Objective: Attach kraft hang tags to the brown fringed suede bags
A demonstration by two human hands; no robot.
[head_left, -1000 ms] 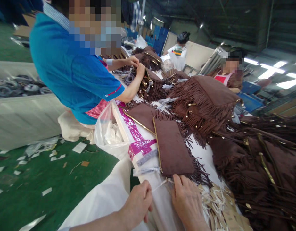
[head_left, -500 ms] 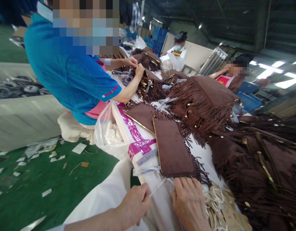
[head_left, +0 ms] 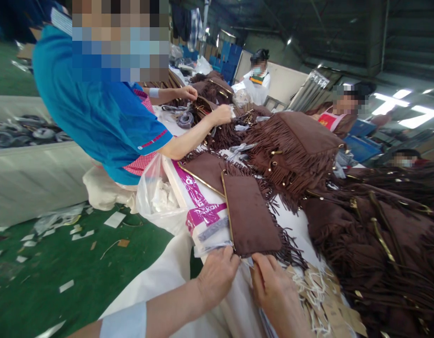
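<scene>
A flat brown fringed pouch (head_left: 254, 213) with a gold zip along its left side lies on the white-covered table edge in front of me. My left hand (head_left: 219, 274) is closed in a pinch at the pouch's near left corner, by the zip end. My right hand (head_left: 278, 293) is beside it at the near edge, thumb and fingers curled together. What either pinch holds is hidden by the fingers. A second brown pouch (head_left: 206, 171) lies partly under the first. Tan tags with white strings (head_left: 317, 293) lie right of my right hand.
Brown fringed bags (head_left: 375, 234) are heaped on the right, with another stack (head_left: 301, 136) farther back. A co-worker in a blue shirt (head_left: 107, 112) works at the left. A clear plastic bag (head_left: 157, 197) hangs at the table edge. Scraps litter the green floor (head_left: 132, 263).
My left hand has moved up and right to the pouch's corner; the white string seen between my hands is now hidden. My right hand's fingers have drawn into a pinch. The co-worker's hands have parted.
</scene>
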